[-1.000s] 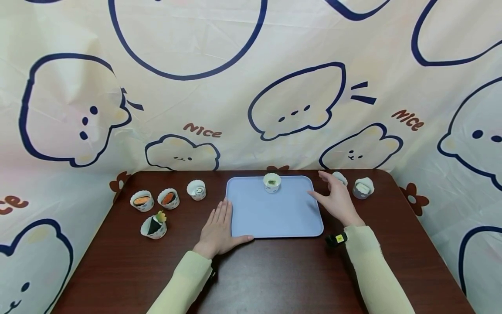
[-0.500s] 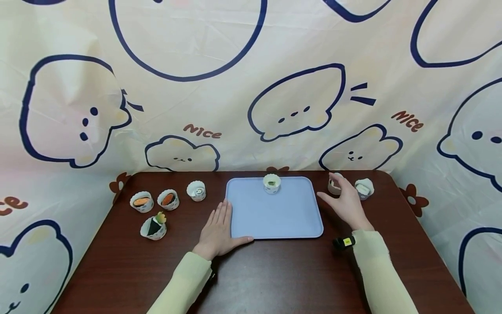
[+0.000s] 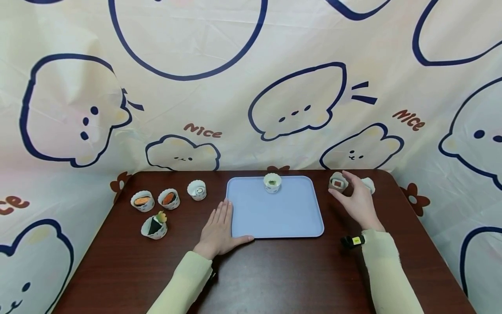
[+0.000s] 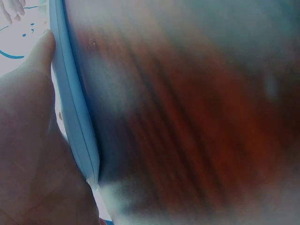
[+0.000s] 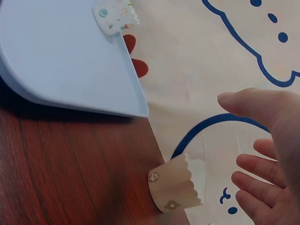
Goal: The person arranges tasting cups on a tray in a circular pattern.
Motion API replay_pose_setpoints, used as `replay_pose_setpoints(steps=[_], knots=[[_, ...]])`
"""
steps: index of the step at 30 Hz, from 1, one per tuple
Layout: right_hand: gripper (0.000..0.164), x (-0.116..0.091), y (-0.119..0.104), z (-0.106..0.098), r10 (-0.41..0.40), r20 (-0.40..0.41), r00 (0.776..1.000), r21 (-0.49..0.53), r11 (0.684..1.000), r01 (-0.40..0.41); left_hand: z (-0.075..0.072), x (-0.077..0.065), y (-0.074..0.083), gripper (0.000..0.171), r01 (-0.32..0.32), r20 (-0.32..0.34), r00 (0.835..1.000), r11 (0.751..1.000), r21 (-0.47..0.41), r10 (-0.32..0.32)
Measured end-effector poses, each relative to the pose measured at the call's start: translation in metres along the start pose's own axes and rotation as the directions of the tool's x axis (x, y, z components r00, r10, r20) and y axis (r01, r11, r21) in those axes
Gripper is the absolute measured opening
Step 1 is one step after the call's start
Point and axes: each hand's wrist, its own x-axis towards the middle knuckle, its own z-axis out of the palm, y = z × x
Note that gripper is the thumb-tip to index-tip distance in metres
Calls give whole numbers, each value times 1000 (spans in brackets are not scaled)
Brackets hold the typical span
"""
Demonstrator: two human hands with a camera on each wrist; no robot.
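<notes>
My left hand (image 3: 218, 231) rests with straight fingers along the left edge of a pale blue tray (image 3: 274, 213), its thumb along the near edge. On the tray's far side stands a small paper cup (image 3: 272, 183) with a green-topped piece in it. My right hand (image 3: 357, 205) is beyond the tray's right side, fingers spread and nothing between them. Just left of its fingertips stands a brown paper cup (image 5: 174, 183) holding a small white and brown square piece (image 3: 337, 183). Another paper cup (image 3: 369, 185) is partly hidden behind the right hand.
Left of the tray, several paper cups hold sushi-like pieces: an orange-topped one (image 3: 141, 201), a red-orange-topped one (image 3: 169, 199), a white roll (image 3: 200, 191) and a dark triangle (image 3: 155, 225). A patterned cloth (image 3: 235, 100) hangs behind the brown table (image 3: 274, 274).
My right hand has moved right, away from the tray and past the brown cup, which now shows left of it. The left hand and tray have not moved.
</notes>
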Motion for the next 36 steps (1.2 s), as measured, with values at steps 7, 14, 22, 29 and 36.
replay_pose_setpoints(steps=[7, 14, 22, 29, 36], knots=[[76, 0, 3, -6, 10, -29, 1000, 0, 1000, -10, 0, 0, 0, 126, 2, 3, 1000, 1000, 4, -2], [72, 0, 3, -17, 24, -60, 998, -28, 999, -26, -1, 0, 1, 126, 7, 8, 1000, 1000, 10, -7], [77, 0, 7, -30, 65, -62, 996, -31, 997, -67, 0, 1, 0, 126, 7, 9, 1000, 1000, 12, -7], [77, 0, 12, -39, 89, -76, 993, -32, 995, -91, 1, 1, -1, 127, 4, 7, 1000, 1000, 6, -4], [85, 1, 20, -47, 138, -76, 987, -30, 990, -141, 8, 3, -5, 130, -7, -14, 1000, 1000, 9, 7]])
